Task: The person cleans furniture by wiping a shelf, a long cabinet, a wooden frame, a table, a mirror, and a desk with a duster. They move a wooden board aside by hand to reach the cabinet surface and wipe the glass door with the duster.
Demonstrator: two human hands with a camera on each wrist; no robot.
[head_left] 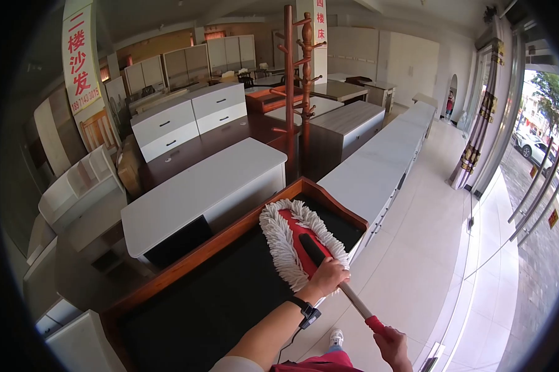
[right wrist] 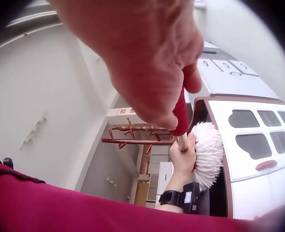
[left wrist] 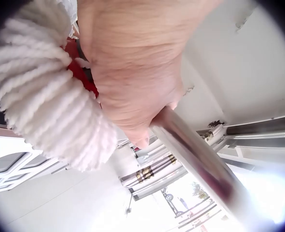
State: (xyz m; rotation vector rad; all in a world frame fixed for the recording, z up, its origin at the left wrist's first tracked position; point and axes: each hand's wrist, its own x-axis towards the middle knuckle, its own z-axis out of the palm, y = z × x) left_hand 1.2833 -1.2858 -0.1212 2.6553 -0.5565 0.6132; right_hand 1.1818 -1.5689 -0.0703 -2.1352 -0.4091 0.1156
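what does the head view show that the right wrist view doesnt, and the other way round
Only the head view: a white shoe on the floor, a patterned curtain and a white car outside.

Only the right wrist view: white cabinet doors with grey panels and a reddish oval pull.

Both: the fringed white duster head, the left hand's grip on the metal pole, the right hand on the red handle, and the wooden coat rack.

Both hands (right wrist: 150, 72) grip what seems a white-headed mop (right wrist: 208, 154).
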